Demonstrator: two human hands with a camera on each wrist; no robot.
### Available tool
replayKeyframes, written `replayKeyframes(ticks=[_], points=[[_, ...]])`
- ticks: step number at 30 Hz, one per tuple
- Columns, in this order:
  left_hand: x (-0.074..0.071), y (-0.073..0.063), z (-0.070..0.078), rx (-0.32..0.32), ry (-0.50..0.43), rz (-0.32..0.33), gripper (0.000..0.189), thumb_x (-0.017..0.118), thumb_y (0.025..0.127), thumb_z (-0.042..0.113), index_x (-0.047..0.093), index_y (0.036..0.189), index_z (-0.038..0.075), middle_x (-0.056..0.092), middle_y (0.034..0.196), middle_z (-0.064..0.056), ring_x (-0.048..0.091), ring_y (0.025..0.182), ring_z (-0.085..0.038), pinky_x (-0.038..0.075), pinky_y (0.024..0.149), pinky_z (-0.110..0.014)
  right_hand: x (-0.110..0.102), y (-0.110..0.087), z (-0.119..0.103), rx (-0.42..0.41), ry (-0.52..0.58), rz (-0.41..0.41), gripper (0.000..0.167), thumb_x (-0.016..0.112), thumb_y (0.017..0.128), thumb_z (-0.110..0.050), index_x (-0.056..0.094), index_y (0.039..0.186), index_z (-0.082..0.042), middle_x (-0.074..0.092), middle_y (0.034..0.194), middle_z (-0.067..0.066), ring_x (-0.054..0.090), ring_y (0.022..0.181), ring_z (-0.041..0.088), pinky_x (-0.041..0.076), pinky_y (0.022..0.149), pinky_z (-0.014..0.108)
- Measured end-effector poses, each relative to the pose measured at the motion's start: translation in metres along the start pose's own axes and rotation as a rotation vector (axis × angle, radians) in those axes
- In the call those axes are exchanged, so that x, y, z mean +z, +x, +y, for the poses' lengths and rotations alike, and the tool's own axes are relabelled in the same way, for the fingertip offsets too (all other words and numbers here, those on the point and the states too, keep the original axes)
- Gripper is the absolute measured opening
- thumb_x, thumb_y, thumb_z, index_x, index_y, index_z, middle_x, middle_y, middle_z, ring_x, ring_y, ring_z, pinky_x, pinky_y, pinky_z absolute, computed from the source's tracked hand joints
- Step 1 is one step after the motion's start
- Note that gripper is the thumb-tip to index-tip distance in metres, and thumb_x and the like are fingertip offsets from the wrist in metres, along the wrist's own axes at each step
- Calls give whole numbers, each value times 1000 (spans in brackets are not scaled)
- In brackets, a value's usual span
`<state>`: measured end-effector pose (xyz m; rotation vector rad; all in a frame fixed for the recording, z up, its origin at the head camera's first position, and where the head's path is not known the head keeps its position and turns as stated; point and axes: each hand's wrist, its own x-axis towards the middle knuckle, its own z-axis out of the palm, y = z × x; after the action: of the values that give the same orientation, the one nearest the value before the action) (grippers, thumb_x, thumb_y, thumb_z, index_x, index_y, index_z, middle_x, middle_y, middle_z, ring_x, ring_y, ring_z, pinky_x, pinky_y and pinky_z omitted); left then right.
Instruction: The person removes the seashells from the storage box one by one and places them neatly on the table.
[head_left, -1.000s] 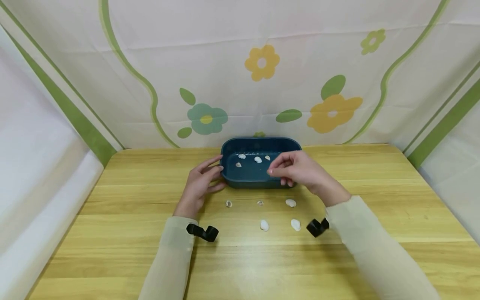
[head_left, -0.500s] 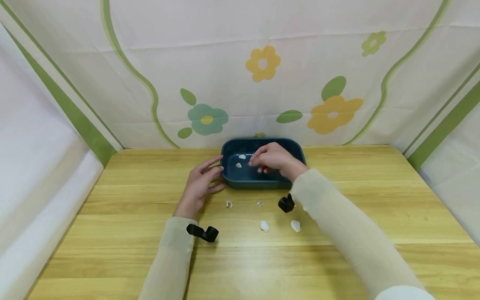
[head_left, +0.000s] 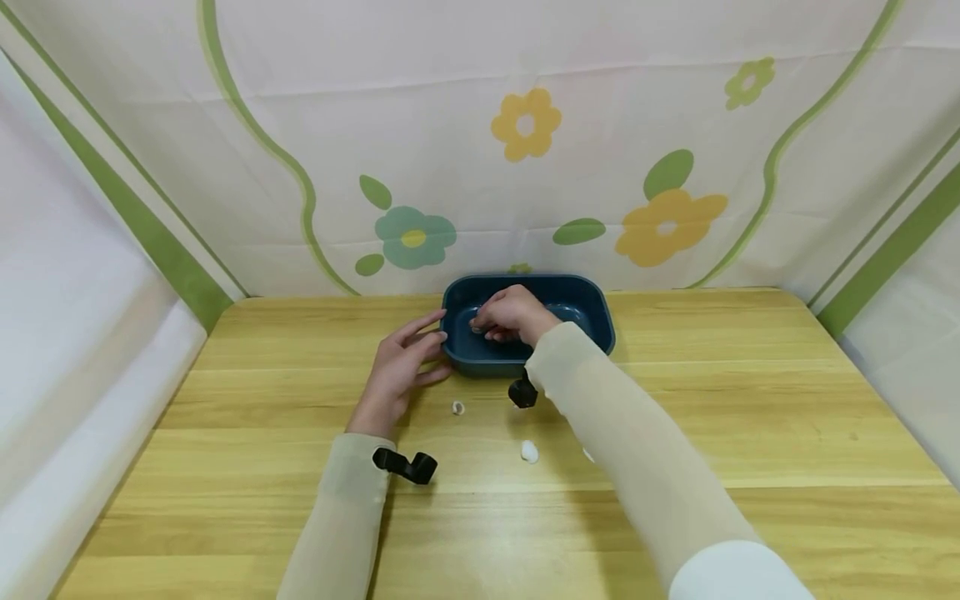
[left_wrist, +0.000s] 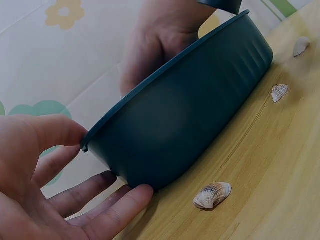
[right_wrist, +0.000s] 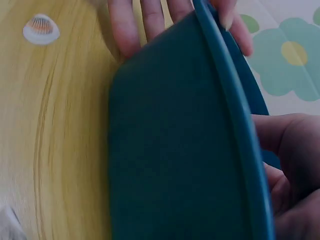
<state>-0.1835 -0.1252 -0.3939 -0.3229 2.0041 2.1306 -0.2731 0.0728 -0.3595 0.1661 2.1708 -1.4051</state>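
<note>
A deep blue-green plastic container (head_left: 480, 368) stands near the back edge of the wooden table. My left hand (head_left: 393, 367) touches its left end, fingers spread and loosely bent against the rim and outer wall. Inside the container, toward the left, is my right hand (head_left: 513, 315). Its thumb and fingers come together at a small pale seashell (head_left: 476, 330), mostly covered by the fingertips. In the right wrist view the container's wall hides those fingertips. On the table in front lie a striped seashell (left_wrist: 212, 195), a small ribbed seashell (left_wrist: 280, 93) and a white seashell (head_left: 529, 452).
Another white shell (head_left: 588, 455) peeks out beside the right sleeve (head_left: 622, 425). A floral fabric curtain (head_left: 300, 125) rises directly behind the table (head_left: 787, 400). Each wrist carries a black camera mount (head_left: 405, 465).
My right hand has moved left and down within the container, from its right part to the shells at the left, now covering them. The left hand has stayed in place.
</note>
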Motion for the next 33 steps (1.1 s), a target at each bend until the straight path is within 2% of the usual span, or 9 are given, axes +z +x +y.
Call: replayKeyframes(ticks=[8,13,19,24,33], points=[[0,0,0,-2,-5,-7,41,68,107,22,68,147,29,67,148,-11,74,112,-21,67,93,-45,10,-3,-2,8,-55,48,11,79,98,-14,79,103,-4,69,80,4,61,60,11,56,61,21],[1,0,1,0,-7,-8,41,68,106,22,69,146,29,68,148,-11,74,109,-20,67,93,-44,14,-3,-1,-1,-115,90,10,81,97,-15,78,99,-6,67,73,2,61,57,10,54,58,21],[1,-1,0,1,-13,-7,41,69,106,22,69,146,29,67,148,-12,74,109,-19,67,91,-43,16,1,3,5,-123,124,12,81,96,-12,76,103,-4,69,72,3,65,57,11,57,59,23],[1,0,0,-5,-15,-9,41,69,105,21,70,145,30,68,147,-11,74,108,-19,67,91,-44,17,0,4,6,-138,151,13,80,96,-12,77,106,-3,70,70,3,68,59,13,60,65,26],[0,0,0,2,-2,-5,40,68,106,22,69,146,30,67,148,-13,74,108,-19,67,92,-44,23,3,7,-37,-167,198,4,79,96,-12,82,97,-9,77,82,5,74,69,17,62,75,33]])
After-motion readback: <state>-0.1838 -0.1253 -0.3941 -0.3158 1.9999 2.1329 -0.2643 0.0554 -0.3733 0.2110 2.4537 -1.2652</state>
